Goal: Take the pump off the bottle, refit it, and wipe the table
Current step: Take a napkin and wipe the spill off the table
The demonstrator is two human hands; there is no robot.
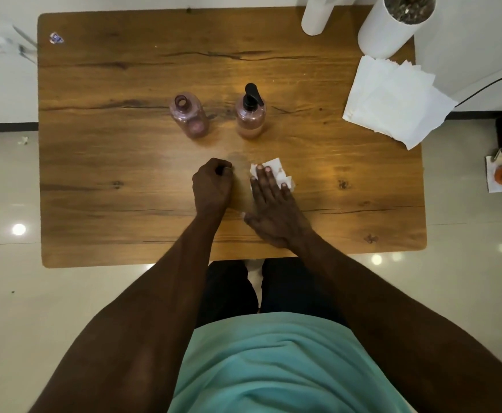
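Toward the near edge of the wooden table [94,189], the right hand [269,204] lies flat with fingers spread, pressing a crumpled white tissue [276,171]. The left hand [212,186] rests beside it, curled into a fist. Farther in, mid-table, stands an upright pinkish translucent bottle [249,119], its black pump [252,95] fitted, nozzle pointing toward the far edge. Left of it stands a matching uncapped bottle [188,116].
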